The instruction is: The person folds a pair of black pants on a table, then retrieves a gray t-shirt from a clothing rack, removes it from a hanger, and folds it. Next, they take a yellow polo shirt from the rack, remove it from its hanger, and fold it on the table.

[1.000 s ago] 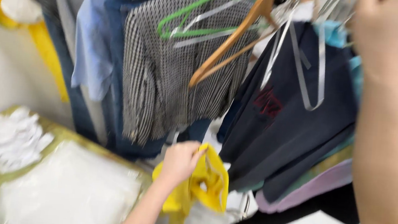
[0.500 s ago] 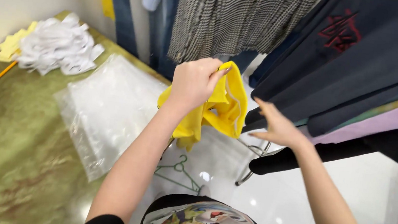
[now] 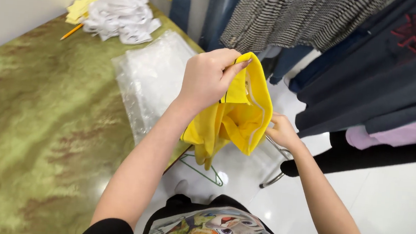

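Note:
My left hand (image 3: 210, 77) grips the upper edge of a yellow garment (image 3: 238, 119), bunched and hanging in front of me. Behind the cloth's lower right side, my right hand (image 3: 281, 131) touches the garment, its fingers partly hidden by the fabric. A green wire hanger (image 3: 203, 169) lies on the floor just below the garment.
A green marbled table (image 3: 42, 117) fills the left, carrying a stack of clear plastic bags (image 3: 154, 77), a pile of white pieces (image 3: 119, 16), yellow sheets and a pencil (image 3: 71, 32). Dark, striped and lilac clothes (image 3: 372, 71) hang on a rack at the right over a white floor.
My right arm has come down from the rack to the yellow garment. My left hand has lifted the garment higher and closer, and my view has tilted down to the table.

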